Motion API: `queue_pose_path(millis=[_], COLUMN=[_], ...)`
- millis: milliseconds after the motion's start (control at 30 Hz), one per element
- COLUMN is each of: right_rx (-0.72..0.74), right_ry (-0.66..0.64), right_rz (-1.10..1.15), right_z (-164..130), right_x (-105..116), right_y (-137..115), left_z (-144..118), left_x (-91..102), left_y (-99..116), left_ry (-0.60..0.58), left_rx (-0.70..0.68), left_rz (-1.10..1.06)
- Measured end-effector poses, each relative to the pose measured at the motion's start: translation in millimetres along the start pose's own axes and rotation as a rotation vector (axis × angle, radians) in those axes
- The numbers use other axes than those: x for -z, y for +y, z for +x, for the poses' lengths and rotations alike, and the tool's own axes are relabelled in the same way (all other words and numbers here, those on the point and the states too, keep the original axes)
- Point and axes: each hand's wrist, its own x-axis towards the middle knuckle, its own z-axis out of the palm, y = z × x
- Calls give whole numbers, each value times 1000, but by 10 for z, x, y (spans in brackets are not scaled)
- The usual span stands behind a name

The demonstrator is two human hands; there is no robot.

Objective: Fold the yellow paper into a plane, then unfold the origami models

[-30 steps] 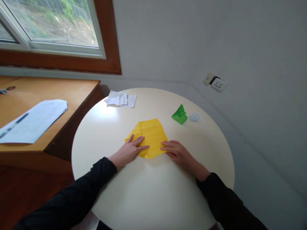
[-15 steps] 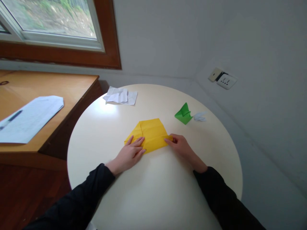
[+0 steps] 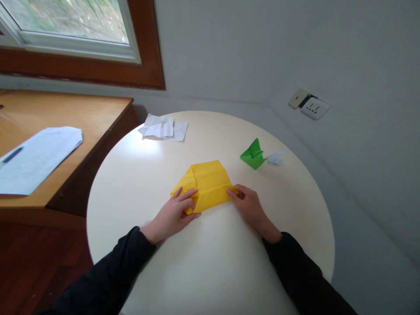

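A folded sheet of yellow paper (image 3: 211,181) lies on the round white table (image 3: 210,271), with slanted upper corners and a crease near its left side. My left hand (image 3: 173,216) rests on the paper's lower left part, fingers apart, the index finger bent and the thumb at the near edge. At the paper's right corner, my right hand (image 3: 247,203) is closed, pinching the tip between thumb and fingers. The fingers cover parts of both lower corners.
Beyond the paper to the right lie a green folded paper (image 3: 253,154) and a small white paper piece (image 3: 276,158). Creased white papers (image 3: 160,127) are at the table's far left. A wooden desk (image 3: 98,111) on the left carries printed sheets (image 3: 42,153) and a pen (image 3: 12,155).
My left thumb and index finger have shifted toward the paper's near edge, baring more of its lower part. My right hand keeps its pinch. The view has shifted slightly.
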Motion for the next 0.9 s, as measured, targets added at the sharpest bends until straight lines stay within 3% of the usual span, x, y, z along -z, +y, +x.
queue_pose_path(millis=[167, 333, 433, 600, 900], right_rx=[-7, -51, -81, -109, -70], right_ry=[7, 0, -54, -159, -69], right_rz=[-12, 50, 172, 286, 147], right_z=[4, -6, -21, -47, -47], right_x=[-1, 32, 103, 205, 134], right_y=[7, 23, 50, 91, 141], left_z=[-1, -11, -25, -25, -19], left_x=[-62, -28, -30, -88, -104], left_y=[-55, -28, -29, -44, 26], left_ry=[106, 62, 58, 154, 191], left_rx=[28, 13, 4, -4, 193], left_rz=[-40, -74, -104, -65, 135])
